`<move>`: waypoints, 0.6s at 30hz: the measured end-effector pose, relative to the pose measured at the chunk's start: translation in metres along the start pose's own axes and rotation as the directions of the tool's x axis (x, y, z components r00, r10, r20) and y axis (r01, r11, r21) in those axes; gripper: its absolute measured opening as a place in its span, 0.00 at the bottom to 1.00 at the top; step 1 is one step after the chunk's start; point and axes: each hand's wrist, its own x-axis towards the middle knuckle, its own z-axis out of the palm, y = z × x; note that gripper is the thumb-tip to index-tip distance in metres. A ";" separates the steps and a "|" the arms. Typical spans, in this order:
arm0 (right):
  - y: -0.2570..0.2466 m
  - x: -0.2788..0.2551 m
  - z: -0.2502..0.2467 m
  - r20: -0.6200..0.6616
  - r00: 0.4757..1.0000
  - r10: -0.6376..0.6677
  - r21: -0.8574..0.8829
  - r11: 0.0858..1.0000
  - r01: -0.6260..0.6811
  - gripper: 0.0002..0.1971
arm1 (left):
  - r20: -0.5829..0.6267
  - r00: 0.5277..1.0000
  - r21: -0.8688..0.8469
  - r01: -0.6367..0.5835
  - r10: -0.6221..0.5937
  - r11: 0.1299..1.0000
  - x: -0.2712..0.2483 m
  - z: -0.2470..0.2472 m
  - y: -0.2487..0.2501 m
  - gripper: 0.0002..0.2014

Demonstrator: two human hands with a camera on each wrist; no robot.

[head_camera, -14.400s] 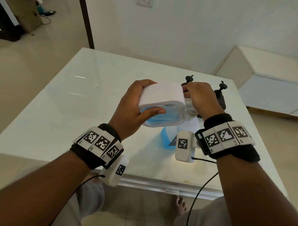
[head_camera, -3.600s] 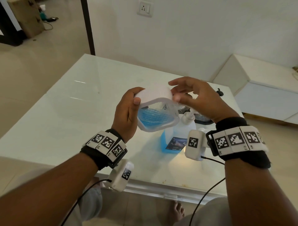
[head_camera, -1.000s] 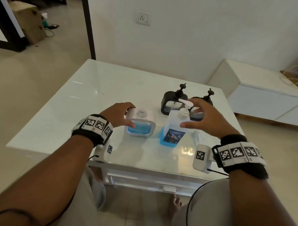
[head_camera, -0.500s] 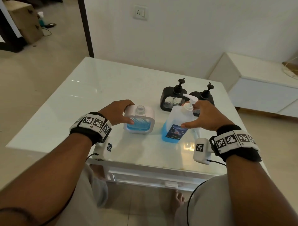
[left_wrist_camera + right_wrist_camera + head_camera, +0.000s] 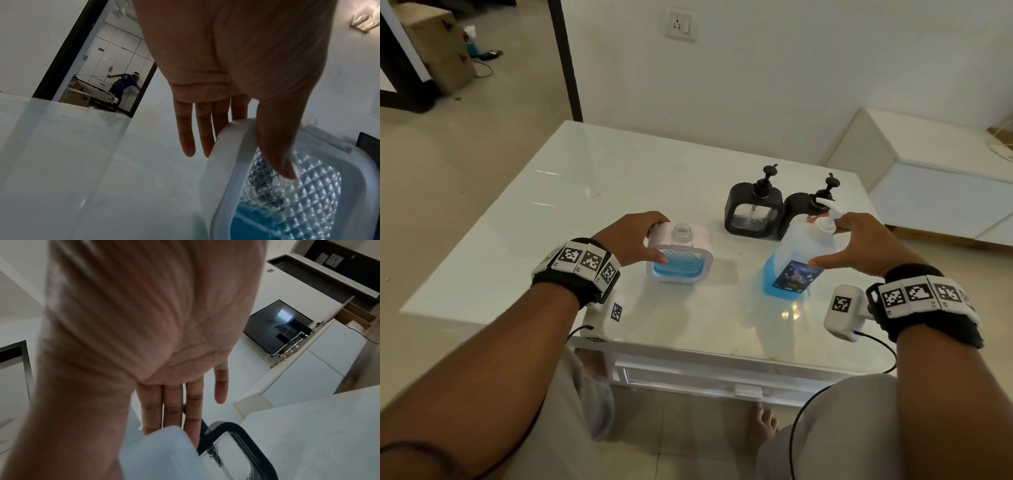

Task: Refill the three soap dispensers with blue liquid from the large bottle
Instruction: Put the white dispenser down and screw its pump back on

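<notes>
The white dispenser [image 5: 679, 257] stands on the table with its neck [image 5: 682, 231] uncapped and blue liquid in its lower part. My left hand [image 5: 650, 241] holds its left edge, thumb on the patterned front [image 5: 298, 186] and fingers [image 5: 202, 138] behind. The large clear bottle [image 5: 796, 263], blue at the bottom with a white pump, leans slightly. My right hand [image 5: 830, 244] grips its upper body, thumb on the front and fingers behind the pump; its shoulder [image 5: 162, 451] fills the right wrist view. Two black dispensers [image 5: 753, 210] [image 5: 799, 216] stand behind, pumps on.
The white glass table [image 5: 585, 205] ends close to my knees. The right black dispenser [image 5: 246, 451] is partly hidden by the bottle and sits just beyond my right fingers. A low white cabinet [image 5: 935, 192] stands off the table's right side.
My right hand reached the large bottle, took hold of it and shifted it to the right. Earlier the white dispenser was set down; the left hand stays on it.
</notes>
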 end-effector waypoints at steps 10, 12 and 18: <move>0.007 0.001 -0.004 0.037 0.998 -0.053 0.188 0.981 0.045 0.37 | 0.010 1.000 0.015 0.012 -0.012 1.000 0.000 -0.001 0.003 0.31; 0.015 0.001 -0.002 -0.004 0.999 -0.041 0.323 0.946 0.040 0.35 | 0.011 1.000 0.020 0.011 -0.011 1.000 -0.001 -0.001 0.004 0.31; 0.034 0.001 0.010 -0.153 0.962 0.225 0.590 0.802 -0.094 0.20 | 0.005 1.000 0.025 0.021 -0.022 0.999 -0.001 0.000 0.005 0.31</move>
